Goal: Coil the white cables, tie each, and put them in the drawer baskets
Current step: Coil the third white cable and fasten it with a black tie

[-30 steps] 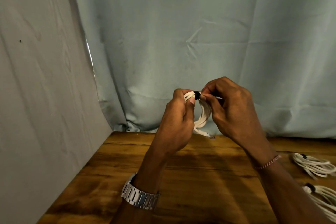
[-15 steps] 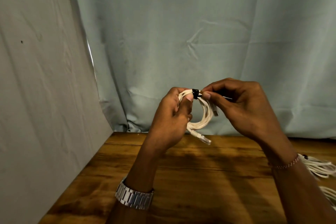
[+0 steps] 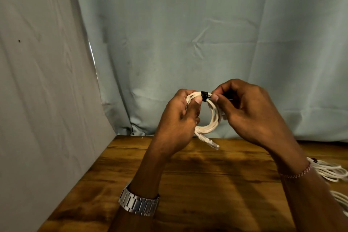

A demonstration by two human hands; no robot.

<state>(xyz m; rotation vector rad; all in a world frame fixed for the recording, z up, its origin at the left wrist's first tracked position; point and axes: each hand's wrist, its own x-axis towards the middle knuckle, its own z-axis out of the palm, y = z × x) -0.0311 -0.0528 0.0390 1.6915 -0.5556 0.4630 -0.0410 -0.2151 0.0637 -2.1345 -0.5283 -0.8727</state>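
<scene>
My left hand is curled around one side of a small coil of smooth white round cable, the thumb pressed against the strands near the top. My right hand pinches the tail of a narrow black tie between thumb and forefinger; the tie wraps the bundled strands as a tight dark band right between my two thumbs. I hold the coil in the air above the back edge of the surface. The loops hang down from the tie in a rough oval. From the bottom of the coil a ribbed white boot ends in a clear plastic plug, pointing down and to the right.

A brushed metal link watch circles my left wrist, and a thin beaded bracelet sits on my right wrist. The surface is warm brown wood with dark grain and knots, slightly glossy. To the right of the coil, lying on the wood behind my right forearm, are more white cable bundles, one showing a dark tie. Behind the coil hangs a creased pale blue-grey cloth backdrop, and a flatter grey sheet stands to its left.
</scene>
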